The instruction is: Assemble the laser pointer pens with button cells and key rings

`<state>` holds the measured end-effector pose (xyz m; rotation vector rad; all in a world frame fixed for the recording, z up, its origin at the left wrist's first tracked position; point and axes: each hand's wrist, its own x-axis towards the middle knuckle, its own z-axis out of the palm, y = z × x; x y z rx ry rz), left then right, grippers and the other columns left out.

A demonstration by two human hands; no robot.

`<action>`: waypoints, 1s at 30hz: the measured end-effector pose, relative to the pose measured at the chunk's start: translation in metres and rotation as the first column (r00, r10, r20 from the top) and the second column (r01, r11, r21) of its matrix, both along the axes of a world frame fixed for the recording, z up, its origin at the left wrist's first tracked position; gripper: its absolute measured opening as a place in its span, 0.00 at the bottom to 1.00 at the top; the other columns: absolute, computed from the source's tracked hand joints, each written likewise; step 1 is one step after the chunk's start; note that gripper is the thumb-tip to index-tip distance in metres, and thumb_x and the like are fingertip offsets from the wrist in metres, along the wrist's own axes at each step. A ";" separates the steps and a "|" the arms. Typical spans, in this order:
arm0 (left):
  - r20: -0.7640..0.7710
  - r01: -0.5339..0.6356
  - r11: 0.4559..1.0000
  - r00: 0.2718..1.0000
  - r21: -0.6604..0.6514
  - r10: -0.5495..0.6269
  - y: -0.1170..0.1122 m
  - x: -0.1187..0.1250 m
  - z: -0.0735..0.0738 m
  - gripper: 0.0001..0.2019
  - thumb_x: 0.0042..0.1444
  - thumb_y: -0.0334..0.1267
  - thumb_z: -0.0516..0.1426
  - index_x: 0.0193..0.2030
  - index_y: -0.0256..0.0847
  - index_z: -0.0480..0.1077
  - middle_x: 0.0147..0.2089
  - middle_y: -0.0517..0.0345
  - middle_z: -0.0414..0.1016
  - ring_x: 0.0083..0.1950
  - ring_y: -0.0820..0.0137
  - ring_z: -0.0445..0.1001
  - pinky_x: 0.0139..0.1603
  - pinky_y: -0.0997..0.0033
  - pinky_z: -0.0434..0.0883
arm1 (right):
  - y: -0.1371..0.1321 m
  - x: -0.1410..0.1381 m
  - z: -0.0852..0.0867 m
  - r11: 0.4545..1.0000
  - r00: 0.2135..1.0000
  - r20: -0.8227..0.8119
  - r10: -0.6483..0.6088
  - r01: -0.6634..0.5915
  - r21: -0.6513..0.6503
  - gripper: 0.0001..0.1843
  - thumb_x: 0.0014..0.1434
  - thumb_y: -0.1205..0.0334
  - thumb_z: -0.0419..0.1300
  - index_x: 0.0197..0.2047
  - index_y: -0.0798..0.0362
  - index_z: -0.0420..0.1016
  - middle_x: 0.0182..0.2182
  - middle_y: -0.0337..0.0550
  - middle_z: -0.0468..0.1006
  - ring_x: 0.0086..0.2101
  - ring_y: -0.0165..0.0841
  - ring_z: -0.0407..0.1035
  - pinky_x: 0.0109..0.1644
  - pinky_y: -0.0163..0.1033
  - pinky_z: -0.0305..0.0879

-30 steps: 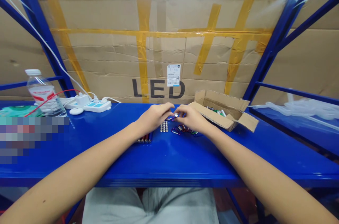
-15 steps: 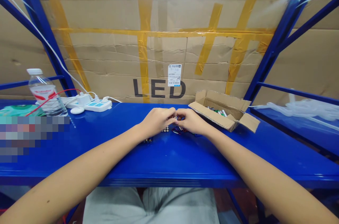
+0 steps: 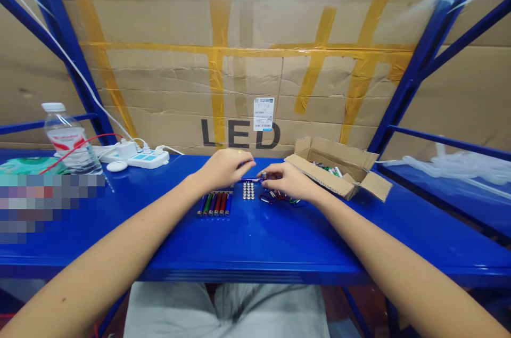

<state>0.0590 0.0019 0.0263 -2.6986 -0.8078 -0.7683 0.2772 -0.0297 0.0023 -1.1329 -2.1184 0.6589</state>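
My left hand (image 3: 225, 167) and my right hand (image 3: 285, 179) meet over the blue shelf (image 3: 255, 231), fingers pinched on a small slim metal tube (image 3: 252, 180) held between them. Just below it stands a cluster of small silver cylinders (image 3: 248, 190). A row of coloured pen-like tubes (image 3: 215, 203) lies to the left, in front of my left hand. Under and beside my right hand lies a pile of small coloured clips (image 3: 279, 197).
An open cardboard box (image 3: 339, 167) with small parts stands to the right. A white power strip (image 3: 139, 158), a white mouse (image 3: 115, 166) and a water bottle (image 3: 66, 138) sit at the left. A taped cardboard sheet marked LED (image 3: 239, 69) forms the back wall. Clear plastic (image 3: 455, 165) lies far right.
My left hand has lifted back, uncovering the row of coloured tubes and the silver cylinders. The two hands, pressed together before, have drawn slightly apart with the small tube between them.
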 end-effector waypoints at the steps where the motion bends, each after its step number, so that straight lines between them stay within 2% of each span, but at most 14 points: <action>1: -0.043 -0.040 0.998 0.998 -0.042 0.038 0.003 -0.005 0.004 0.13 0.64 0.40 0.50 0.38 0.40 0.75 0.38 0.53 0.80 0.38 0.67 0.75 0.37 0.71 0.64 | 0.001 0.000 -0.001 1.000 1.000 0.007 0.001 -0.001 0.023 0.12 0.52 0.62 0.61 0.39 0.56 0.80 0.24 0.38 0.74 0.25 0.29 0.64 0.30 0.35 0.59; 4: -0.228 -0.162 0.964 0.967 -0.209 0.113 0.010 -0.019 0.009 0.11 0.60 0.40 0.53 0.36 0.42 0.76 0.33 0.56 0.79 0.34 0.68 0.73 0.33 0.71 0.61 | 0.004 0.002 -0.005 0.998 0.999 0.032 -0.005 0.003 0.067 0.12 0.55 0.61 0.59 0.40 0.56 0.80 0.24 0.37 0.73 0.26 0.29 0.63 0.30 0.35 0.58; 8: -0.383 -0.305 0.882 0.910 -0.360 0.158 0.016 -0.027 0.003 0.09 0.54 0.43 0.57 0.32 0.42 0.76 0.33 0.54 0.78 0.31 0.68 0.71 0.30 0.72 0.59 | 0.006 0.002 -0.008 0.996 0.999 0.043 -0.008 0.004 0.086 0.10 0.56 0.61 0.58 0.38 0.55 0.78 0.23 0.36 0.71 0.25 0.29 0.62 0.29 0.35 0.56; 11: -0.398 -0.307 0.865 0.907 -0.396 0.140 0.021 -0.027 -0.004 0.09 0.52 0.43 0.58 0.33 0.42 0.76 0.35 0.54 0.78 0.34 0.67 0.71 0.30 0.72 0.60 | 0.004 0.001 -0.008 0.995 0.999 0.048 -0.012 0.007 0.095 0.08 0.55 0.62 0.58 0.36 0.55 0.77 0.24 0.36 0.71 0.26 0.29 0.62 0.30 0.35 0.56; 14: -0.372 -0.258 0.871 0.923 -0.418 0.095 0.026 -0.027 -0.009 0.07 0.52 0.36 0.56 0.33 0.42 0.76 0.34 0.55 0.78 0.34 0.68 0.71 0.32 0.72 0.61 | 0.002 -0.001 -0.007 0.993 0.997 0.070 -0.028 0.019 0.119 0.06 0.56 0.63 0.58 0.34 0.54 0.76 0.24 0.35 0.70 0.26 0.29 0.62 0.31 0.36 0.56; 17: -0.280 -0.191 0.883 0.957 -0.429 0.071 0.027 -0.024 -0.009 0.07 0.52 0.33 0.55 0.31 0.41 0.75 0.32 0.56 0.77 0.32 0.70 0.71 0.32 0.73 0.62 | 0.002 -0.002 -0.006 0.984 0.995 0.089 -0.049 0.033 0.174 0.06 0.56 0.63 0.58 0.33 0.54 0.76 0.25 0.36 0.70 0.28 0.30 0.62 0.33 0.36 0.57; 20: 0.004 -0.027 0.883 0.999 -0.469 0.033 0.018 -0.015 -0.006 0.06 0.54 0.35 0.55 0.33 0.40 0.74 0.32 0.58 0.77 0.32 0.71 0.72 0.35 0.73 0.64 | 0.003 -0.002 -0.006 0.972 0.993 0.095 -0.068 0.044 0.232 0.06 0.58 0.66 0.57 0.34 0.53 0.75 0.28 0.38 0.72 0.31 0.31 0.64 0.36 0.37 0.59; 22: 0.241 0.110 0.883 0.970 -0.455 0.003 0.008 -0.005 -0.004 0.07 0.56 0.37 0.56 0.35 0.39 0.74 0.33 0.57 0.77 0.34 0.71 0.72 0.36 0.73 0.66 | 0.003 -0.002 -0.007 0.963 0.991 0.106 -0.082 0.052 0.263 0.05 0.58 0.67 0.56 0.34 0.53 0.74 0.29 0.39 0.72 0.32 0.31 0.65 0.37 0.37 0.59; 24: 0.372 0.185 0.877 0.928 -0.444 -0.008 -0.002 0.005 -0.003 0.07 0.56 0.38 0.56 0.35 0.38 0.73 0.31 0.59 0.76 0.32 0.73 0.71 0.34 0.74 0.66 | 0.004 -0.001 -0.009 0.958 0.988 0.127 -0.090 0.051 0.282 0.05 0.59 0.67 0.56 0.34 0.53 0.72 0.29 0.39 0.70 0.32 0.32 0.64 0.37 0.37 0.59; 30: 0.374 0.190 0.884 0.927 -0.427 -0.019 -0.010 0.015 -0.011 0.05 0.56 0.34 0.56 0.35 0.37 0.73 0.29 0.61 0.74 0.29 0.75 0.69 0.32 0.75 0.65 | 0.006 -0.001 -0.014 0.940 0.985 0.167 -0.046 -0.014 0.340 0.06 0.62 0.67 0.54 0.33 0.53 0.70 0.31 0.40 0.67 0.33 0.33 0.64 0.39 0.39 0.60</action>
